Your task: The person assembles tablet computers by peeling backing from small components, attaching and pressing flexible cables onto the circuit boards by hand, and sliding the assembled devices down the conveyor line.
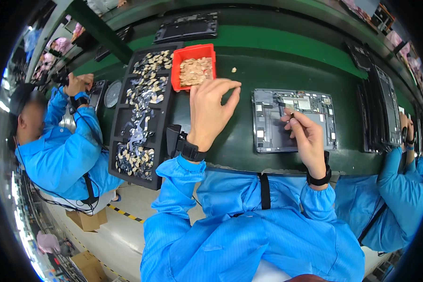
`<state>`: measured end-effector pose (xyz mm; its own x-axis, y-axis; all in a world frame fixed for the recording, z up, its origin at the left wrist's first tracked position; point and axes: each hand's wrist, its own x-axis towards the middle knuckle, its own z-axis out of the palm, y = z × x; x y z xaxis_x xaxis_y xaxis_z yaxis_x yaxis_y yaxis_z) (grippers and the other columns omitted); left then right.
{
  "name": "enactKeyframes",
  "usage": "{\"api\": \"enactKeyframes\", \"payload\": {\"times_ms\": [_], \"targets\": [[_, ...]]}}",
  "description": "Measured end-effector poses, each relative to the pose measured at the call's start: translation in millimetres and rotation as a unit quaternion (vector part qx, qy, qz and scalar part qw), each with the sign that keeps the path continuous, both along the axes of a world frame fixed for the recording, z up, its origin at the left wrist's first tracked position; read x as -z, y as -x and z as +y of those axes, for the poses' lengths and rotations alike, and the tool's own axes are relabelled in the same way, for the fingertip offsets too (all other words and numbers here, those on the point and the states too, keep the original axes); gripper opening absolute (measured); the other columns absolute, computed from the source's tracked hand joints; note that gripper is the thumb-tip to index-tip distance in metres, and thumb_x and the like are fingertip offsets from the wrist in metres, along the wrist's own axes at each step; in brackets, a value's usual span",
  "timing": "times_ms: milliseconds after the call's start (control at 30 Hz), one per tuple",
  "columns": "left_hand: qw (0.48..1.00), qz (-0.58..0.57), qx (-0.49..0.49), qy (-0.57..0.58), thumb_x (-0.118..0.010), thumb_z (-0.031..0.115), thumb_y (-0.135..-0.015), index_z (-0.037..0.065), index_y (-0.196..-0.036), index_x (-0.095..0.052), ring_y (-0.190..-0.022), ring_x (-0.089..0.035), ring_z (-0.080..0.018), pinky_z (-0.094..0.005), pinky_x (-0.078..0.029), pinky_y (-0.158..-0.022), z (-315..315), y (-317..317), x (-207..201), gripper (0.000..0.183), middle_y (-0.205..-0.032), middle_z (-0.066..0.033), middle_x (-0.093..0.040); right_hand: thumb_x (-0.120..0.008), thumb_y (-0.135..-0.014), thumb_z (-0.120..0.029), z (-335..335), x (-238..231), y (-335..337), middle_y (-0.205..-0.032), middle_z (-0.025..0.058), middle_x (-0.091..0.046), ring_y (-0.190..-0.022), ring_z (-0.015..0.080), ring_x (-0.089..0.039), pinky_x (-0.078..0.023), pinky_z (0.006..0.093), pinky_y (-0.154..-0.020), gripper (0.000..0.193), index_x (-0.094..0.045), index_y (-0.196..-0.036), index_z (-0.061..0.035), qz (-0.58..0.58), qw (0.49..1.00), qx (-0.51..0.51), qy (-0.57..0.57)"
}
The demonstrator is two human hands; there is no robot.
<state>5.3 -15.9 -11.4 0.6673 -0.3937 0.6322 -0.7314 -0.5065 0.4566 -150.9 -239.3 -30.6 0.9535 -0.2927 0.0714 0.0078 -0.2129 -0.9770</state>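
Note:
My left hand [210,113] hovers just in front of a red bin [214,66] piled with small beige pieces [196,70]. Its thumb and index fingertips meet in a pinch; whatever lies between them is too small to make out. My right hand [308,138] is over an opened tablet-like device [272,134], which lies flat with its circuit board and grey inner frame showing. Between the right thumb and fingers is a small dark piece [292,115], its kind unclear. A lone beige piece [233,69] lies on the green table right of the bin.
A black compartment tray [162,155] with loose beige and dark flex pieces stands to my left. Stacked devices [383,108] stand on the right; more [187,27] lie at the back. Co-workers in blue sit on both sides [63,150], [385,188].

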Motion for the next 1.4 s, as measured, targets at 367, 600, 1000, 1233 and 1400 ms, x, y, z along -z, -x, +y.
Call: {"api": "enactKeyframes", "payload": {"times_ms": [367,600,1000,1233,1400], "targets": [[0.980,-0.004,0.198,-0.003,-0.086,0.021,-0.085,0.010,-0.102,-0.083,-0.085,-0.070,-0.0180,-0.0336,-0.045,-0.070,-67,58,-1,0.021,-0.101,-0.0015,-0.081,-0.060,-0.106,-0.006,-3,-2,20,-0.093,0.0167,-0.076,-0.083,0.0170,-0.070,-0.056,0.0320,-0.079,0.029,-0.067,-0.131,0.0047,-0.012,0.999,0.011,0.041],[0.967,-0.002,0.254,0.000,-0.083,0.015,-0.086,0.007,-0.102,-0.082,-0.081,-0.070,-0.0209,-0.0349,-0.048,-0.069,-56,48,2,0.018,-0.104,-0.0040,-0.081,-0.059,-0.103,-0.003,-1,-17,15,-0.099,0.0217,-0.076,-0.087,0.0319,-0.075,-0.057,0.0365,-0.081,0.024,-0.069,-0.124,0.0046,-0.012,0.992,-0.035,0.124],[0.972,-0.121,0.184,-0.077,-0.084,0.009,-0.075,0.009,-0.085,-0.071,-0.070,-0.065,-0.0191,-0.0341,-0.047,-0.069,-9,8,-22,0.016,-0.084,-0.0003,-0.073,-0.060,-0.103,-0.001,20,-22,-2,-0.103,0.0204,-0.079,-0.090,0.0326,-0.077,-0.058,0.0369,-0.080,0.026,-0.071,-0.125,0.0038,-0.012,0.991,-0.083,0.108],[0.982,-0.157,-0.103,0.004,-0.074,0.002,-0.086,0.003,-0.111,-0.077,-0.102,-0.073,-0.0354,-0.0445,-0.057,-0.090,23,-50,-19,0.026,-0.109,-0.0157,-0.078,-0.060,-0.105,-0.004,13,-17,4,-0.106,0.0151,-0.080,-0.093,0.0218,-0.075,-0.057,0.0331,-0.083,0.028,-0.070,-0.129,0.0056,0.010,0.995,-0.054,0.082],[0.988,0.025,0.126,-0.081,-0.078,0.009,-0.087,0.007,-0.103,-0.081,-0.094,-0.074,-0.0270,-0.0400,-0.053,-0.080,-21,-1,-14,0.016,-0.104,-0.0074,-0.079,-0.058,-0.107,-0.003,-25,-2,34,-0.107,0.0081,-0.079,-0.090,0.0109,-0.065,-0.054,0.0277,-0.089,0.030,-0.069,-0.132,0.0084,-0.007,0.997,0.058,0.049]]}}
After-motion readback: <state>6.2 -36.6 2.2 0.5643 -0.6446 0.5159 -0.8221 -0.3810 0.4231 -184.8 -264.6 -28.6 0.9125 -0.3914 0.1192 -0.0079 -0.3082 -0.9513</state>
